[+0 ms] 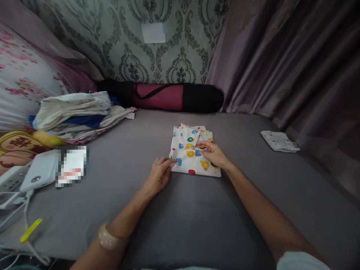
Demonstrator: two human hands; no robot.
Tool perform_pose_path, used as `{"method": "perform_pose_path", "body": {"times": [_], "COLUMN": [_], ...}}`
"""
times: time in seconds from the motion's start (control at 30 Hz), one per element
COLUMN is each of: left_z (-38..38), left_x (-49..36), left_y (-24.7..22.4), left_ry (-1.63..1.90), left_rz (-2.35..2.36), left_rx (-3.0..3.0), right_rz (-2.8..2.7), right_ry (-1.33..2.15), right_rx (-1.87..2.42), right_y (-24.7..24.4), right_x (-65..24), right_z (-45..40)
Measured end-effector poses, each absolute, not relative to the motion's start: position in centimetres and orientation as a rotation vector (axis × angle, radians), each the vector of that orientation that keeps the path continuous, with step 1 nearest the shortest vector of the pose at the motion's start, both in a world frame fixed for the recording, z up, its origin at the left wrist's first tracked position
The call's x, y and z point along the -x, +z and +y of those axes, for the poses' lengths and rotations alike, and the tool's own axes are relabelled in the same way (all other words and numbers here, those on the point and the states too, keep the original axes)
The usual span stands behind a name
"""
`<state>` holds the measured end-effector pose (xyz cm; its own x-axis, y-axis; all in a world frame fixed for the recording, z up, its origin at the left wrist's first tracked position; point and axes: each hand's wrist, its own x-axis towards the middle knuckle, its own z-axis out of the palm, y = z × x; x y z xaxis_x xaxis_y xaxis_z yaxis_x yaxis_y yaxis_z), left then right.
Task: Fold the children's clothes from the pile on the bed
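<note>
A folded white garment (184, 163) printed with blue, yellow, red and green shapes lies flat on the grey bed sheet, its upper part turned over in layers. At its lower left edge rests my left hand (161, 174), one fingertip stretched onto the fabric and the other fingers loosely bent. My right hand (215, 153) reaches over the garment's right side, with thumb and fingers pinching a folded layer near the middle. What lies beneath the right fingers is partly hidden.
A small folded white cloth (279, 141) lies to the right. Stacked clothes (73, 110) are at the left, near a white power bank (42, 170), cables and a power strip (12, 178). A black and maroon bag (160, 96) lies along the patterned wall. Curtains (253, 67) hang at right.
</note>
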<state>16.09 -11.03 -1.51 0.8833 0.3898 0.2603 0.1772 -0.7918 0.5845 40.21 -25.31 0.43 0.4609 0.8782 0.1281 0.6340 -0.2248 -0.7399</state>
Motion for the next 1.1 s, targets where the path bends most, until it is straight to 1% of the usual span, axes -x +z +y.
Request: {"method": "perform_pose_path", "body": {"times": [0.13, 0.2, 0.27, 0.37, 0.43, 0.53, 0.63, 0.73, 0.9, 0.97, 1.1], "left_z": [-10.9, -11.2, -11.5, -12.0, -12.0, -11.6, -11.4, -11.4, -11.2, -11.1, -10.8], "left_x": [-16.0, -16.0, -16.0, -16.1, -16.1, -16.1, -16.0, -16.1, -16.0, -16.0, -15.9], "left_y": [-1.8, -1.6, -1.6, -2.0, -2.5, -3.2, -3.5, -3.3, -2.8, -2.9, -3.3], "left_ry": [0.645, 0.681, 0.612, 0.406, 0.293, 0.216, 0.215, 0.227, 0.324, 0.365, 0.425], "left_rz": [0.541, 0.506, 0.394, 0.297, 0.299, 0.317, 0.327, 0.329, 0.358, 0.385, 0.407], "left_rx": [-2.607, -2.676, -2.743, -2.819, -2.839, -2.837, -2.817, -2.782, -2.724, -2.708, -2.69], "right_rz": [-1.354, -1.491, -1.658, -1.829, -1.853, -1.861, -1.874, -1.89, -1.978, -2.058, -2.096], "right_ry": [-0.016, -0.105, -0.057, 0.074, 0.135, 0.16, 0.173, 0.183, -0.029, 0.013, 0.18], "right_rx": [2.128, 2.139, 2.143, 2.2, 2.25, 2.282, 2.282, 2.292, 2.142, 2.07, 2.06], "right_y": [0.2, 0.2, 0.0, -0.7, -1.2, -2.0, -1.9, -0.8, 0.7, 0.4, -0.9], "right_x": [-39.1, -38.0, -37.0, -36.1, -36.1, -36.6, -36.9, -36.7, -34.7, -34.0, -33.5], "right_z": [-26.8, -27.7, -28.5, -29.2, -29.3, -29.3, -29.3, -29.0, -26.5, -25.5, -24.8]}}
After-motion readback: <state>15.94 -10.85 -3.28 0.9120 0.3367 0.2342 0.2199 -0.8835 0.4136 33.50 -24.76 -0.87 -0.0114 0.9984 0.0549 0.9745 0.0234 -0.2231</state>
